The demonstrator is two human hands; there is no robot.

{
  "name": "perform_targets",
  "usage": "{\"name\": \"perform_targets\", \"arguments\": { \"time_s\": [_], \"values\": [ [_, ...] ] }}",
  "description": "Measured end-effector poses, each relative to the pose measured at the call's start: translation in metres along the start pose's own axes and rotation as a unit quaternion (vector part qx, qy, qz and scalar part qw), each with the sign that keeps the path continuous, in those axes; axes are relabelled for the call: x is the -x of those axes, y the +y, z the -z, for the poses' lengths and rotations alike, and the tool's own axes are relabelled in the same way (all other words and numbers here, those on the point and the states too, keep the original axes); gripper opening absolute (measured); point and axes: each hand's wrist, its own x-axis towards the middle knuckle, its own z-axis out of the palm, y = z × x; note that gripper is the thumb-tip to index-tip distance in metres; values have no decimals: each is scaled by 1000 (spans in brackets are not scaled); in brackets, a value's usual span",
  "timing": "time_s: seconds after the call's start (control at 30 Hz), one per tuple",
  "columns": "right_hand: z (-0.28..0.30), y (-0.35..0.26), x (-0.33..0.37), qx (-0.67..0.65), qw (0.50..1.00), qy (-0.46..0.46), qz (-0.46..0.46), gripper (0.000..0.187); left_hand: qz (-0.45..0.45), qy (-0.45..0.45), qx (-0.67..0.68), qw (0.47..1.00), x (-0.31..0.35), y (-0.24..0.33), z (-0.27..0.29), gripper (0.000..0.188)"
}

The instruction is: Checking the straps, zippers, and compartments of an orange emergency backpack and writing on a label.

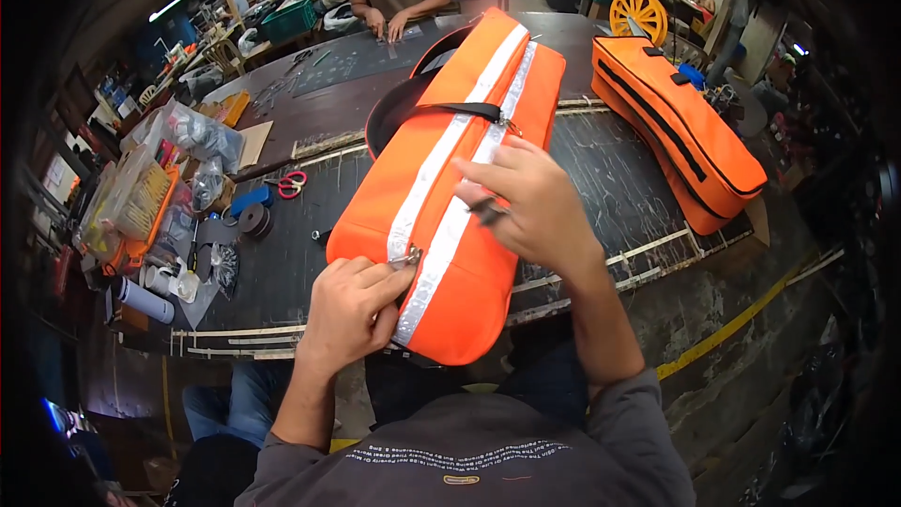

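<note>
Here, the left hand (352,305) rests curled against the near end of the orange duffel bag (447,195), beside a metal zipper pull (411,255); I cannot tell whether it pinches anything. The bag slants from near-left to far-right, its near end overhanging the worktable (601,169). The right hand (530,197) curls over the bag's middle, too blurred to show its grip. Beyond, a broad black strap (385,117) is partly hidden behind the bag.
</note>
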Motion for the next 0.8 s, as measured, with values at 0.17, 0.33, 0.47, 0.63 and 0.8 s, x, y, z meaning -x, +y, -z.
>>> {"name": "perform_targets", "arguments": {
  "time_s": [0.17,0.33,0.47,0.63,0.8],
  "values": [
    [-78,36,-9,10,968,-235,-92,28,52,63,-57,995,7,-15,-4,42],
    [-91,51,-2,-115,974,-163,-109,24,39,117,-87,989,15,-26,-16,36],
    [-65,45,-3,-143,982,-104,-71,21,-14,193,-112,975,28,-38,10,27],
    [-41,18,10,-42,993,-99,-56,26,24,206,-58,977,25,-45,17,39],
    [-41,-32,28,-131,986,-82,70,36,158,103,27,982,14,-48,27,42]
  ]
}}
